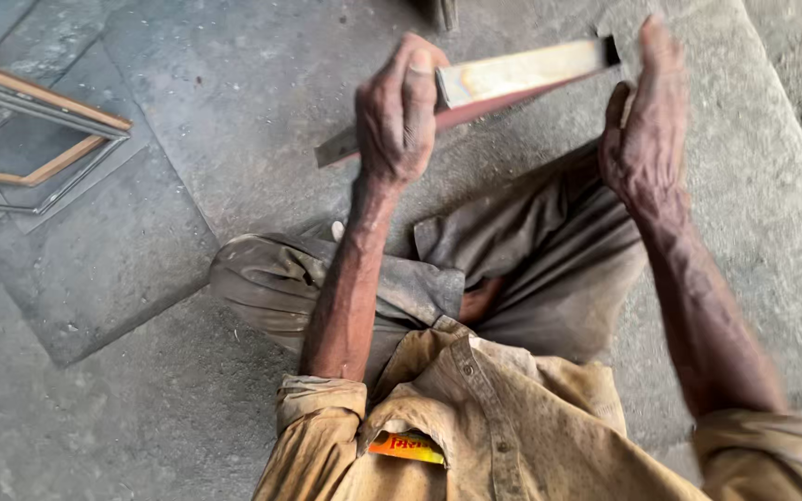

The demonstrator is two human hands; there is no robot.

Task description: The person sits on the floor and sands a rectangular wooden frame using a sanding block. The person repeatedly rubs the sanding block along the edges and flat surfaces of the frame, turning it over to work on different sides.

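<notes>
— What's nearest the camera?
— A tan shirt (475,417), then grey trousers (531,269) over folded legs.
— And the hands?
— The left hand (396,111) is clenched around a flat metal bar (503,79), held tilted above the knees. The right hand (647,130) touches the bar's far end, fingers loosely spread.
— Beyond?
— Stone floor (215,83), with framed panels (34,130) far left.
</notes>
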